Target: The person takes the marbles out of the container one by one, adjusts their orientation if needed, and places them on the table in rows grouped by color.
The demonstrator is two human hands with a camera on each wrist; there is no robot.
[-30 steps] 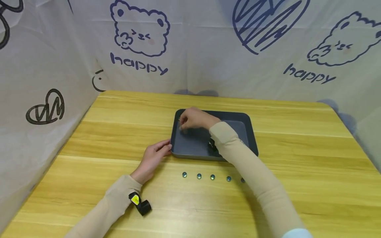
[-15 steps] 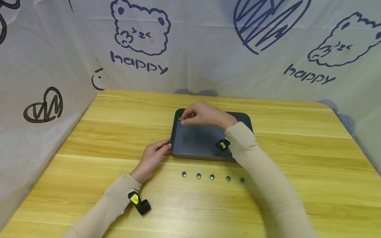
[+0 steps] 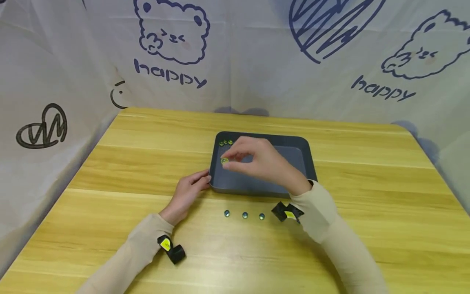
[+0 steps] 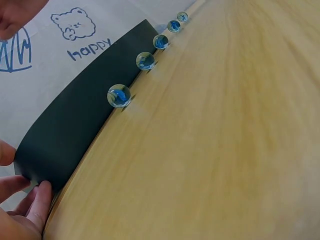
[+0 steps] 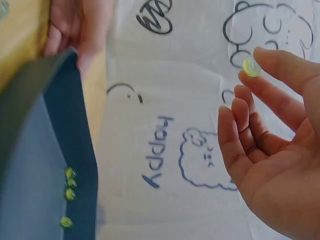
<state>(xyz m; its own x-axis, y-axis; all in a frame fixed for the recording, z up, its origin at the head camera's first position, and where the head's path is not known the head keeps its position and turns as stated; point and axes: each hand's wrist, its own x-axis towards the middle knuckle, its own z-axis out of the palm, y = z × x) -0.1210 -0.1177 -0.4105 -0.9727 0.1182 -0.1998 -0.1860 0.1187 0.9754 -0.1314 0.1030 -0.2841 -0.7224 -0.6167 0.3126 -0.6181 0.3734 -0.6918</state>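
Fingers (image 5: 275, 95) of the right hand (image 3: 262, 161): thumb and forefinger clamped on 1 yellow-green marble (image 5: 251, 66), raised over the left part of the dark tray (image 3: 235, 179). Fingers of the left hand (image 3: 187, 196): slightly apart, resting against the tray's near-left corner. Tray stands toward the far edge of the desk (image 3: 121, 171); 4 loose marbles (image 5: 69, 194) are visible by its far-left corner. A spaced row of 5 blue-cored marbles (image 4: 145, 61) lies along the tray's near edge. The right wrist camera (image 3: 288, 211) obstructs the row's right end from above; the right sleeve (image 3: 319, 216) covers the tray's near-right corner. Held marble is round, alike in every direction; the tray's long axis runs roughly parallel to the desk's far edge. White cloth (image 3: 257, 90) beyond reads "happy" in 2 places, blue lettering. Yellow wrist label (image 3: 166, 244): print too small to read.
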